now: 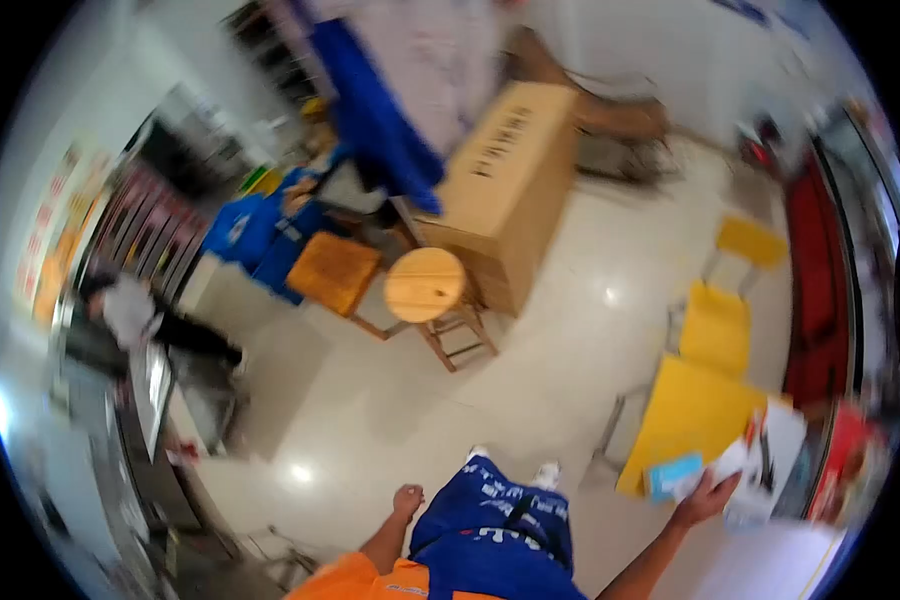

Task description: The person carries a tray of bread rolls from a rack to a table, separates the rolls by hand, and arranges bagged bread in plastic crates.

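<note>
Hanging left hand (408, 499): fingers curled; pressed together, cannot tell
Right hand (708, 498): fingers at white paper (732, 459); pinch blurred
White paper: by yellow surface (692, 412), near blue box (674, 477)
Carton (505, 165): dark characters, unreadable
Apron (495, 515): white lettering, illegible

We had 1 cam, head-worn, looking fwd & steeply down over the apron (492, 520) toward the round stool (425, 283), which sat approx. mid-view, a fair way off. The left hand (408, 498) & right hand (710, 499) showed much closer, on the apron's side of the stool. The v. wide lens, w/ dark curved edges, took in floor (370, 430) either side of the stool, plus wall (685, 75) well beyond it.
</note>
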`<action>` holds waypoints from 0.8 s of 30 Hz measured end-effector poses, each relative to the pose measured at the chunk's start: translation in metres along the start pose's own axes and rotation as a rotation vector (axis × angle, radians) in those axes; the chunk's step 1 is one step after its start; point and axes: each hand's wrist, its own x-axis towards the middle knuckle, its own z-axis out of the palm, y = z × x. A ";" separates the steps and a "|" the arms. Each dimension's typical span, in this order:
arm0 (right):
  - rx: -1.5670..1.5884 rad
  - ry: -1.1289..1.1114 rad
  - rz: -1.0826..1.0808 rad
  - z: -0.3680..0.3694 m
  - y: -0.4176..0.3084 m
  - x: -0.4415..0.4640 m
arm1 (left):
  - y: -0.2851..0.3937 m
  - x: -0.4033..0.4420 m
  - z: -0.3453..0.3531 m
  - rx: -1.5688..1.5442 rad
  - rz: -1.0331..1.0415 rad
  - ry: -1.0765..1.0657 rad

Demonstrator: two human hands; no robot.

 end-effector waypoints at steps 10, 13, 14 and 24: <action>0.389 -1.147 -0.291 0.171 -0.215 -0.179 | 0.191 -0.111 -0.005 -0.979 0.280 -0.695; 0.388 -1.637 -0.500 0.190 -0.316 -0.259 | 0.177 -0.113 -0.046 -1.443 0.078 -0.754; 0.454 -1.657 -0.673 0.205 -0.314 -0.299 | 0.163 -0.105 -0.059 -1.520 0.063 -0.727; 0.836 -2.065 -1.226 0.245 -0.510 -0.546 | 0.007 -0.064 -0.331 -2.037 0.240 -0.200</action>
